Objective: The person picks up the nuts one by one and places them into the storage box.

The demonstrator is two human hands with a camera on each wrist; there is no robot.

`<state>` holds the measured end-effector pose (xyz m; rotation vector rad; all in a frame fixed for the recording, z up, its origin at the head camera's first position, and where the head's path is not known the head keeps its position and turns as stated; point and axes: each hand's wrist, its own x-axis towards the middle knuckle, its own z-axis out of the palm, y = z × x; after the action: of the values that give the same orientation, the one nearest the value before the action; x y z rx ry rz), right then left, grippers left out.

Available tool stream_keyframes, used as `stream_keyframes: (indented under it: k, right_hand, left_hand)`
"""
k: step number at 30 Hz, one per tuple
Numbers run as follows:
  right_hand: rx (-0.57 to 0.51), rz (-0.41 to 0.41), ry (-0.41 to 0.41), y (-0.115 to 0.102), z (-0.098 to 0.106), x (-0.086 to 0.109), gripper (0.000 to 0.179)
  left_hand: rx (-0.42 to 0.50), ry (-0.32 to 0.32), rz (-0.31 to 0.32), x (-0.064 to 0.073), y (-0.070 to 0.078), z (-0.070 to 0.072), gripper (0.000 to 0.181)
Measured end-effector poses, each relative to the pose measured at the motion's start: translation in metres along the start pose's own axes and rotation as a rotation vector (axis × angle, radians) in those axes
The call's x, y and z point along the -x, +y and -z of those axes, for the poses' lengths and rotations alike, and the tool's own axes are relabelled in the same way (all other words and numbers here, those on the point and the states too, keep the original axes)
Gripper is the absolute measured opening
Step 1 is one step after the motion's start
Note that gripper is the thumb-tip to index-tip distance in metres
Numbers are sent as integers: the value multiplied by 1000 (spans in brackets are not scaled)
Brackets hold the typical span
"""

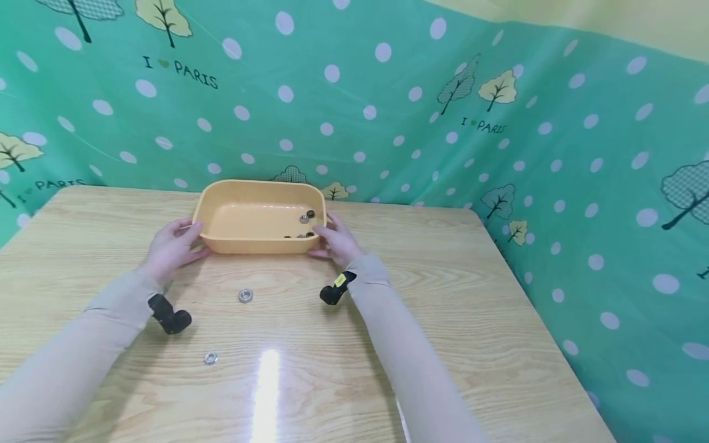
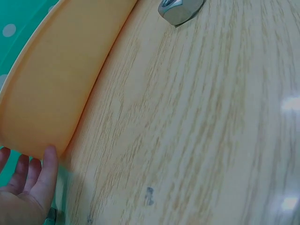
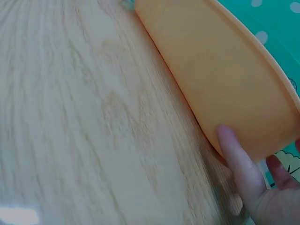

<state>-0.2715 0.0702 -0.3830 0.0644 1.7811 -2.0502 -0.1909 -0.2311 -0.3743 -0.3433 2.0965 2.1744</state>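
Gripping bin at its ends: left hand clasps the left end, right hand the right. Both clamped on bin; each thumb lies against its front wall, fingers past the corner. Bin position: on table, close before curtain. Contents: small parts, some metallic, some dark, grouped toward bin's right end; nearest are partly hidden by bin's front wall. Outside bin: 2 nuts on table, both in front. Larger-looking nut lies near bin's front wall; smaller-looking nut lies farther from bin.
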Motion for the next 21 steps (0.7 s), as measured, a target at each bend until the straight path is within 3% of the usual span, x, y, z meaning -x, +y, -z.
stream_keyframes:
  k: [9, 17, 21]
  right_hand:
    - [25, -10, 17, -3, -2, -1, 59]
    - [-1, -13, 14, -1, -1, -1, 59]
    - [2, -21, 16, 0, -2, -2, 59]
  left_hand:
    - [25, 18, -9, 0, 0, 1, 80]
    - [-85, 10, 38, 2, 5, 2, 79]
    - [-88, -18, 45, 5, 7, 4, 78]
